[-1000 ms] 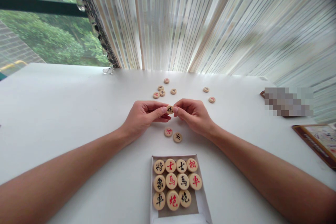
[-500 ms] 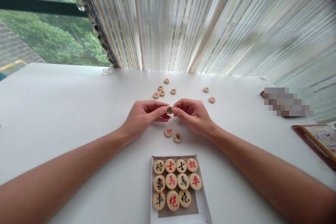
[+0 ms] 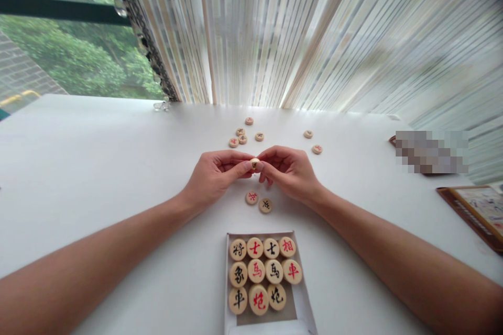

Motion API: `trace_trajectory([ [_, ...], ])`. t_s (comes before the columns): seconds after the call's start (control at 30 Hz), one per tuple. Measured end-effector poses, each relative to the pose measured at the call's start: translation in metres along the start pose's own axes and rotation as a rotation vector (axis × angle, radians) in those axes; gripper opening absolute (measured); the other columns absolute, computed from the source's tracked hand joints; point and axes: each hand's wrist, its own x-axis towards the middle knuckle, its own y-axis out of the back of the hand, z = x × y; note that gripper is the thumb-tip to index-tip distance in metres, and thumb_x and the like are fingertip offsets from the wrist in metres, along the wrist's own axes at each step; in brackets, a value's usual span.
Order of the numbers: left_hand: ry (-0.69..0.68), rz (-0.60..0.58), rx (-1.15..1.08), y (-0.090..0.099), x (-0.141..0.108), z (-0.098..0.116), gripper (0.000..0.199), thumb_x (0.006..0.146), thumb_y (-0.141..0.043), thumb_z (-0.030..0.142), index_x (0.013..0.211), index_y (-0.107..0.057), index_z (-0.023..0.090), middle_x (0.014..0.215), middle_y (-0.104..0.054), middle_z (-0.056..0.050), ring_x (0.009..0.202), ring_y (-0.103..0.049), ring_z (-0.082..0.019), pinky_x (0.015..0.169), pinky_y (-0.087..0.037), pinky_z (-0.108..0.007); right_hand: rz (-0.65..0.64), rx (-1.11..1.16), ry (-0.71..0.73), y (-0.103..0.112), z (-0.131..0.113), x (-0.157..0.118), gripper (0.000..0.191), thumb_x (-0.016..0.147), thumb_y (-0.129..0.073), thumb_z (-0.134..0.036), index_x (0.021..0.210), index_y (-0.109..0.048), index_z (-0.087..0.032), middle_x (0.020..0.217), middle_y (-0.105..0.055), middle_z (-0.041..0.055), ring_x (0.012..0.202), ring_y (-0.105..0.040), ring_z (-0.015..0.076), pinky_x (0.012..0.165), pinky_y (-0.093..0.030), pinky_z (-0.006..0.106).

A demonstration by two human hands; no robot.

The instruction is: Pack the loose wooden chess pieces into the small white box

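Above the middle of the white table, my left hand (image 3: 220, 170) and my right hand (image 3: 288, 170) pinch one round wooden chess piece (image 3: 255, 163) between their fingertips. The piece is tilted, and its dark marking shows only in part. Just below the hands lie a piece with a red character (image 3: 252, 198) and one with a black character (image 3: 265, 205). Nearer to me, an open white box (image 3: 296, 311) holds several pieces in three rows, with red and black characters facing up.
Beyond my hands lie several loose pieces, among them a red-marked one (image 3: 249, 121); two more (image 3: 308, 134) (image 3: 317, 149) are farther right. A brown-edged printed board or box (image 3: 471, 214) is at the right edge. A string curtain (image 3: 251, 36) hangs behind the table (image 3: 118, 167).
The held piece has tilted, so its black character is now mostly out of sight. My right fingers have shifted around it, with some fingertips now lower. The other pieces have stayed put.
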Motion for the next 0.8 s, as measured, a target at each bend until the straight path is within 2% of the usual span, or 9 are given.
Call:
trace_trajectory([
  [0.23, -0.013, -0.015, 0.043, 0.0, -0.0012, 0.0011, 0.033, 0.082, -0.09, 0.036, 0.107, -0.084, 0.015, 0.102, -0.083, -0.011, 0.092, -0.08, -0.022, 0.092, -0.066, -0.034, -0.013, -0.021, 0.027, 0.0019, 0.0027, -0.0011, 0.034, 0.084, -0.087, -0.043, 0.093, -0.073, -0.013, 0.076, -0.074, 0.0056, 0.064, -0.071, 0.0139, 0.054, -0.057, 0.022],
  [0.43, -0.016, 0.002, 0.068, -0.0011, -0.0014, 0.002, 0.034, 0.08, -0.091, 0.036, 0.106, -0.085, 0.015, 0.103, -0.083, -0.011, 0.095, -0.08, -0.024, 0.095, -0.065, -0.036, -0.017, -0.018, 0.014, 0.0027, 0.0022, -0.0016, 0.04, 0.077, -0.092, -0.046, 0.092, -0.074, -0.014, 0.078, -0.075, 0.0063, 0.068, -0.072, 0.0159, 0.058, -0.06, 0.024],
  [0.6, -0.001, 0.01, 0.047, -0.0015, -0.0015, 0.0018, 0.031, 0.078, -0.093, 0.032, 0.103, -0.085, 0.014, 0.102, -0.083, -0.01, 0.095, -0.08, -0.023, 0.096, -0.065, -0.036, -0.018, 0.024, -0.007, 0.0028, 0.002, -0.0006, 0.04, 0.072, -0.095, -0.042, 0.092, -0.074, -0.015, 0.078, -0.075, 0.0059, 0.07, -0.073, 0.0166, 0.06, -0.061, 0.025],
  [0.8, -0.011, 0.01, 0.038, -0.0009, -0.0003, 0.0004, 0.03, 0.081, -0.09, 0.032, 0.106, -0.085, 0.016, 0.104, -0.083, -0.01, 0.096, -0.08, -0.023, 0.095, -0.066, -0.035, -0.033, 0.05, -0.035, 0.0029, 0.0004, 0.0022, 0.039, 0.076, -0.092, -0.045, 0.092, -0.073, -0.014, 0.078, -0.076, 0.0064, 0.069, -0.073, 0.0154, 0.061, -0.061, 0.025],
])
